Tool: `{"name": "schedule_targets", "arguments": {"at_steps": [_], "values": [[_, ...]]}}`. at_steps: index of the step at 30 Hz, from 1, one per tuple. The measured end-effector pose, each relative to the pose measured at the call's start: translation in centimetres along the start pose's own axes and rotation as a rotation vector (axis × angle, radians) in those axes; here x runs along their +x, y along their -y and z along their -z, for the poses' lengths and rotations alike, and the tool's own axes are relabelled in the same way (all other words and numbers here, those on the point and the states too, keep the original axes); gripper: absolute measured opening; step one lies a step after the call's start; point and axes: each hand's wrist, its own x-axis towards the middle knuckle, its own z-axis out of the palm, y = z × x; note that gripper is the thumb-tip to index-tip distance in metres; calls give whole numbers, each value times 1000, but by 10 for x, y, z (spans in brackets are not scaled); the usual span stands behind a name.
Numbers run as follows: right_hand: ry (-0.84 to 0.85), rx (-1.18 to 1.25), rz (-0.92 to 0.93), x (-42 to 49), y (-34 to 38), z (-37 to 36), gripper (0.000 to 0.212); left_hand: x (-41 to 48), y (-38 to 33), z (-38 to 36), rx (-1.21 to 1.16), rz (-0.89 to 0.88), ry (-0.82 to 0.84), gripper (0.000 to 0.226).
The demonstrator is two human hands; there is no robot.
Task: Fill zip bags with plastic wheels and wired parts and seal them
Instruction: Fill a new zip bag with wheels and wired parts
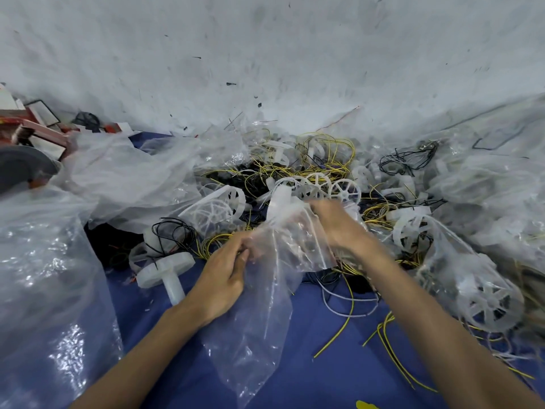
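Above the blue table sheet (pixel 324 379), just before the heap of white spoked plastic wheels and yellow wires (pixel 318 178), we held the thin clear plastic zip bag (pixel 259 335) by its mouth. Our left hand (pixel 224 276) pinched one lip and our right hand (pixel 339 228) gripped the other. We judged it limp, light and slippery, best taken at the zip strip.

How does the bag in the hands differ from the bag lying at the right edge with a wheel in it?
The held bag is gripped near its top by the left hand and right hand; the right bag lies untouched. The held bag's lower part is limp and looks empty; the right bag bulges around a spoked wheel. Both are clear plastic and rest on the blue surface.
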Motion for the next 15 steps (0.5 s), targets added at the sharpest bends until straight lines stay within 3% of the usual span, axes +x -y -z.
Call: {"name": "schedule_targets", "arguments": {"at_steps": [3, 7, 9, 15], "values": [[-190, 153, -15, -3, -5, 35, 26, 1, 4, 1, 46, -9, -10, 36], [-413, 192, -31, -21, -17, 76, 14, 0, 7, 0, 96, 32, -14, 44], [-350, 243, -53, -31, -20, 91, 15, -1, 6, 0, 88, 35, -1, 44], [59, 254, 29, -53, 2, 101, 17, -1, 8, -2, 110, 10, -7, 38]]}}
